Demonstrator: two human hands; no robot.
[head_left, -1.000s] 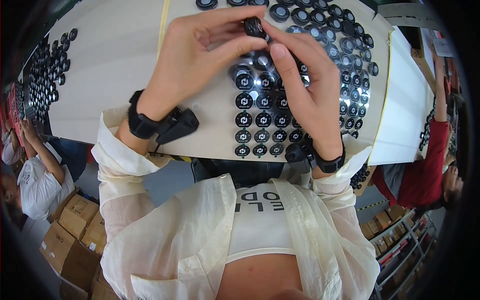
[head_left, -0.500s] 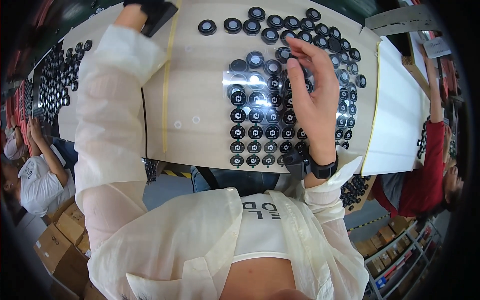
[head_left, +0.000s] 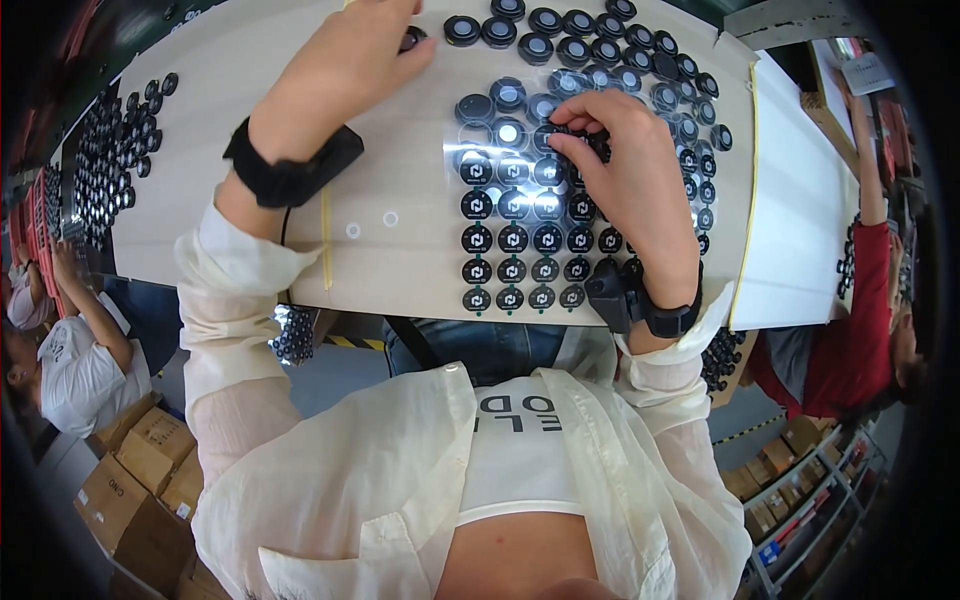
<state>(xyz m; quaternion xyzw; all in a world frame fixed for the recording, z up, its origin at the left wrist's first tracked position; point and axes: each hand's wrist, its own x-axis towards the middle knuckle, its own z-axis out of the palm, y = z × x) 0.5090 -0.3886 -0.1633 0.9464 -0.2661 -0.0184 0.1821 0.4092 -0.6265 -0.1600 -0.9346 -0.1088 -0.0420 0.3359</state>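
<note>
1. Broadly, a cream bench (head_left: 405, 160) filled the upper middle, its far side partly cut off by the top of the view.
2. Three other people showed toward the rims: a person in a white shirt (head_left: 80, 355) at the left, a mostly hidden person (head_left: 25, 298) beyond, and a person in red (head_left: 850, 335) at the right.
3. One clear sheet (head_left: 494, 150) spread among the discs; glare made it hard to tell which lay under it.
4. Of the wearer's two hands, well apart, the left hand (head_left: 345, 80) pinched one black disc (head_left: 413, 38) above the bench, its fingertips cut off by the upper edge. The right hand (head_left: 630, 150) curled thumb and fingers around another disc (head_left: 542, 138) by the sheet; whether it gripped or merely touched could not be told.
5. Two wristbands were worn, the left wristband (head_left: 290, 180) and the right wristband (head_left: 675, 318).
6. Printed discs (head_left: 513, 238) stood five to a column in the two leftmost columns; the right hand hid others. Pale-centred discs (head_left: 499, 33) beyond crowded too closely to count.
7. Two white rings (head_left: 390, 219) lay left of the columns.
</note>
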